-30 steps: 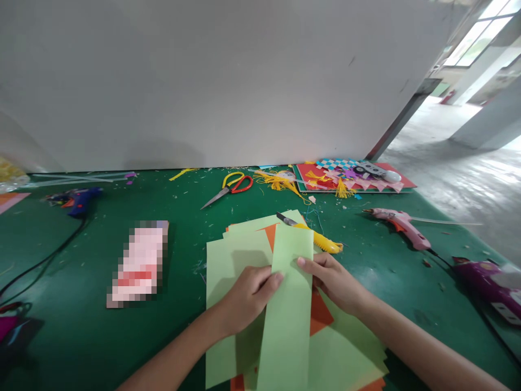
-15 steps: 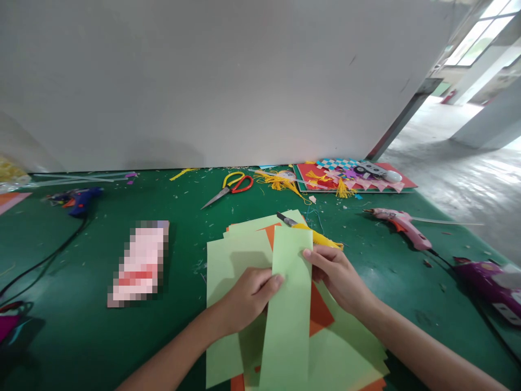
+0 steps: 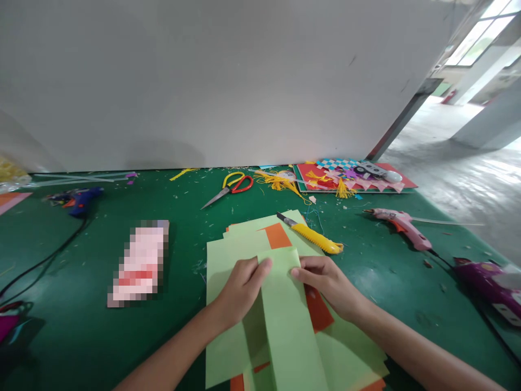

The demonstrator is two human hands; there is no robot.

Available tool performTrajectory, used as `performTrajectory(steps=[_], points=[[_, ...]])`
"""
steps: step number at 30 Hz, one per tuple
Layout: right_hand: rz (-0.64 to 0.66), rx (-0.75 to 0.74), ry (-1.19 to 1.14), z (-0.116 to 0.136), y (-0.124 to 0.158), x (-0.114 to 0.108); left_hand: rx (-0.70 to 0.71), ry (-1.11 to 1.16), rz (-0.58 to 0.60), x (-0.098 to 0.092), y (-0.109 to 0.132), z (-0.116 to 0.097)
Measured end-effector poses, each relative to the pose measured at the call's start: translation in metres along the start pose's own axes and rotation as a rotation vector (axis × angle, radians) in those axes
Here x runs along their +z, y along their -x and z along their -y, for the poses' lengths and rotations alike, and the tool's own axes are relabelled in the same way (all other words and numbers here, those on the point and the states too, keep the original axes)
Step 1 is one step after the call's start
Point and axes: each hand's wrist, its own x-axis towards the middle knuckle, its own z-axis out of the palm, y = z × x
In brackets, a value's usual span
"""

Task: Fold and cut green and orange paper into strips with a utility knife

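Paper fills the middle of the head view, and from my remote seat I watch a long pale green paper strip held in front of the wearer. Its long axis runs from the far end, between the two hands, toward the body and out past the bottom edge, with the far end leaning slightly left.

I see the left hand pinching the left edge close to the far corner, thumb on top. The right hand grips the right edge, thumb just lapping over it; its thumb tip sits slightly nearer the body than the left one. Both hands are about equally close to the far end, so the strip lies directly between the thumbs. I cannot tell how the fingers underneath are placed, because the paper covers them.

Beneath lies a fanned pile of light green paper sheets with an orange paper sheet showing among them. A yellow-handled craft knife rests across the pile's far right corner, beyond the right hand, its blade pointing away and left. Farther off on the green tabletop I make out scissors with red and yellow handles.
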Motion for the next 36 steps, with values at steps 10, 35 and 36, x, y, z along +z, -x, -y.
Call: performTrajectory(steps=[10, 35, 36], points=[[0.066, 0.017, -0.142, 0.006, 0.002, 0.001, 0.060, 0.016, 0.111, 0.004, 0.006, -0.008], [-0.013, -0.062, 0.035, 0.002, 0.002, -0.002, 0.042, 0.002, 0.129, -0.001, 0.006, -0.008], [-0.022, -0.064, 0.051, 0.002, 0.002, -0.002, 0.042, 0.000, 0.130, -0.001, 0.006, -0.007]])
